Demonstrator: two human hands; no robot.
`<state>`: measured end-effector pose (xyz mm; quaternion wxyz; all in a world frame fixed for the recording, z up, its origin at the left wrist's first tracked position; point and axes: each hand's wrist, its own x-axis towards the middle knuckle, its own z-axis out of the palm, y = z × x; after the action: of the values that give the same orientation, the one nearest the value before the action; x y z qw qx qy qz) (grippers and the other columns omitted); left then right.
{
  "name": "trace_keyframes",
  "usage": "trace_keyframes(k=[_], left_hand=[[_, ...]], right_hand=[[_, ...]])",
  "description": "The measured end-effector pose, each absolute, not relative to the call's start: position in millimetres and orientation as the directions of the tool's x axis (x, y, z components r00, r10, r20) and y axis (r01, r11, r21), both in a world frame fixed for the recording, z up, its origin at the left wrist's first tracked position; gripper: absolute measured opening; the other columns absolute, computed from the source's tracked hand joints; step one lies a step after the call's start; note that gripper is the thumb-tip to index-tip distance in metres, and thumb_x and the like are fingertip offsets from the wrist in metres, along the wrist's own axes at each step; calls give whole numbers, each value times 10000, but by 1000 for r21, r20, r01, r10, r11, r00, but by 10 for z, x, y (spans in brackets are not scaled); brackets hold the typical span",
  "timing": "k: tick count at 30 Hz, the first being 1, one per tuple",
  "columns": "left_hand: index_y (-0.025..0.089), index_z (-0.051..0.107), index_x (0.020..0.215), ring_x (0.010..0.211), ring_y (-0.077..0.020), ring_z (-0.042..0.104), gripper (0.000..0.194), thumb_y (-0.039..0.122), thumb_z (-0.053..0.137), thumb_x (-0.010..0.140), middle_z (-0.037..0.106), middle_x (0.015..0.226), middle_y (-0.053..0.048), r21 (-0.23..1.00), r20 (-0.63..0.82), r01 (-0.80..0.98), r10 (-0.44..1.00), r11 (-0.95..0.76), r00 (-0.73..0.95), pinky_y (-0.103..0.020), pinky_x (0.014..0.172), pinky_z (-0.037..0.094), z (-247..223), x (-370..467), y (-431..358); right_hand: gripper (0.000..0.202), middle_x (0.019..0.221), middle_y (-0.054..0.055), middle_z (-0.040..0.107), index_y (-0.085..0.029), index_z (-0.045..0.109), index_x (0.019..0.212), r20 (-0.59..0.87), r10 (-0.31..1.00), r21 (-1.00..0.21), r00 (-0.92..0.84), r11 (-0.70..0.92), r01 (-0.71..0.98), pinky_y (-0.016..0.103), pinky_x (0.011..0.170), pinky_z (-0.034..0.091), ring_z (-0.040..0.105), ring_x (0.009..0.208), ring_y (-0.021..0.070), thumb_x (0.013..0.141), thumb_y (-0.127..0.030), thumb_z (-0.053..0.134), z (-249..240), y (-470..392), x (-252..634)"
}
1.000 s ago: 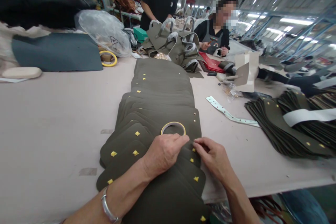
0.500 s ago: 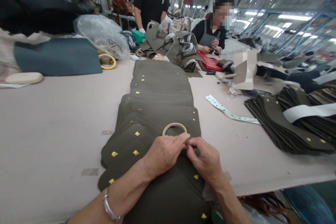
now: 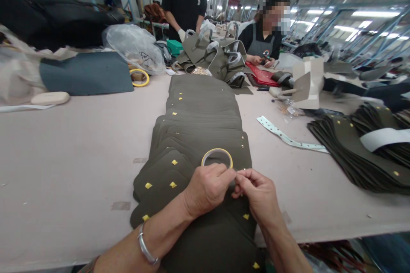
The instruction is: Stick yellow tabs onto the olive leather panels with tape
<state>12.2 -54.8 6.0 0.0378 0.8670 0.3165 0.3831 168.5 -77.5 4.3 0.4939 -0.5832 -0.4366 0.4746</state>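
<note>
So a yellow-edged, ring-shaped roll of tape point(image 3: 217, 150) is tucked right behind the left hand point(image 3: 207, 187), just below centre frame. Its lower rim gets hidden by the curled fingers; it looks gripped there, though the actual hold can't be seen. No real long axis on a ring, but its open face is turned roughly toward the camera. The right hand point(image 3: 261, 190) is just off the roll's lower right, thumb and index pinched pretty much closed, tips met by the left fingertips; whether anything's caught between them can't be told. So the left hand is nearer the roll, basically touching. Underneath, a column of overlapping dark olive, leather-like flat pieces point(image 3: 211, 140) is laid out from bottom centre toward the top, dotted with small yellow tape squares point(image 3: 174, 162).
</note>
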Motion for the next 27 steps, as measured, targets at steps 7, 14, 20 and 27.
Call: trace_keyframes(k=[7,14,20,27], left_hand=[[183,557,853,697,-167,525,155,159,434,944,580,757,-10,292,487,628,677,-721,551,-273,632,449,-9,133,-541],[196,563,878,807,-206,530,88,158,493,914,586,843,-29,215,261,731,759,-648,596,-308,661,488,-6,171,-481],[195,554,886,822,-209,520,94,157,476,922,582,859,-25,245,241,717,757,-653,607,-323,683,494,-1,164,-478],[197,551,888,824,-213,518,86,149,485,913,578,852,-26,247,237,723,763,-646,601,-318,667,482,-11,159,-483]], right_hand=[[382,576,6,656,-131,709,765,-268,918,-952,291,-299,65,229,503,553,613,487,121,589,-449,825,-30,-598,2181],[380,576,17,635,-139,704,750,-193,968,-902,159,-238,360,240,460,495,569,465,124,692,-513,726,-41,-556,2326],[268,599,14,649,-173,710,759,-66,997,-743,46,-80,664,243,480,453,565,518,144,804,-405,586,-8,-520,2235],[181,606,0,667,-200,698,811,51,999,-618,21,15,786,270,544,450,597,536,155,793,-328,572,-30,-464,2218]])
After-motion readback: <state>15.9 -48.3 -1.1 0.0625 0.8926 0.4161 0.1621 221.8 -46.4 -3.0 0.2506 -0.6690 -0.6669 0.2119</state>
